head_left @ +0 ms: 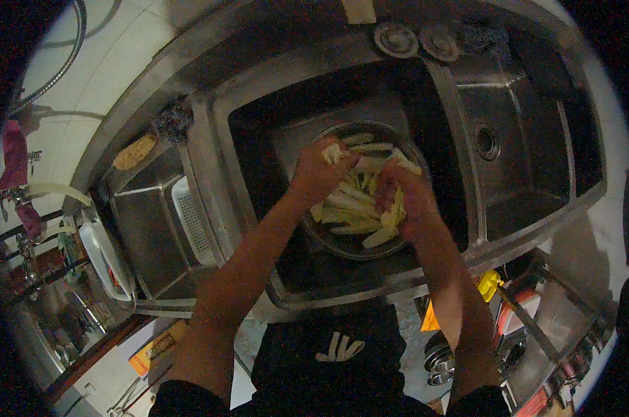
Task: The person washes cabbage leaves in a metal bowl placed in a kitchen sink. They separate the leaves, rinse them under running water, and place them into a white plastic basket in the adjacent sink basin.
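A round metal bowl (pixel 328 245) sits in the middle basin of a steel sink, filled with long, pale yellow-green vegetable pieces (pixel 352 203) that look like cabbage leaves. Over its left side, my left hand (pixel 316 174) is closed around a pale piece (pixel 335 153), which pokes out at the fingers. My right hand (pixel 406 198), on the bowl's right side, has its fingers curled about another pale piece (pixel 405 162). The fingertips of both hands are partly hidden and blurred by the dim light.
The left basin holds a white perforated basket (pixel 192 219). Beside that basin's back edge lie a yellow sponge (pixel 135 152) and a dark scouring pad (pixel 173 122). On the right is a basin with a drain (pixel 487 142). Two round strainers (pixel 396 40) rest on the back ledge.
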A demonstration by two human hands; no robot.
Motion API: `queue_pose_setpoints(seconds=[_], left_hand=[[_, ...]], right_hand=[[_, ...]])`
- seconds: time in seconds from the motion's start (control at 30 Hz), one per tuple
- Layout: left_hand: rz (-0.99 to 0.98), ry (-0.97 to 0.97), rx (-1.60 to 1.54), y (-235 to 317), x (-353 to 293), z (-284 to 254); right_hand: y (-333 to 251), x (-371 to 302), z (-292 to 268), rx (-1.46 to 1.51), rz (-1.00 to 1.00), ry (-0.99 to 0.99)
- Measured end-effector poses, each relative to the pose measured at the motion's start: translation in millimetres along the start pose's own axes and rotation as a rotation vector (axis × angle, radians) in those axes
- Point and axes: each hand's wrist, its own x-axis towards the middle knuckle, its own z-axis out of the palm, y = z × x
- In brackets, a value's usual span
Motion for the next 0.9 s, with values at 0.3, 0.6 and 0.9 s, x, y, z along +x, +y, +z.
queue_pose_setpoints(seconds=[0.3, 0.6, 0.9], left_hand=[[-0.077, 0.182, -0.452, -71.4, -35.3, 71.3], [-0.314, 0.062, -1.294, -32.2, -73.8, 76.3], [-0.406, 0.651, -1.24, -104.2, -162.8, -109.3]], right_hand=[[60.2, 30.2, -8.5, -0.612, -0.542, 0.514], [75.9, 9.9, 54.9, -0.335, -0.356, 0.353], [55.9, -20.7, 129.5, -0.176, -0.457, -0.146]])
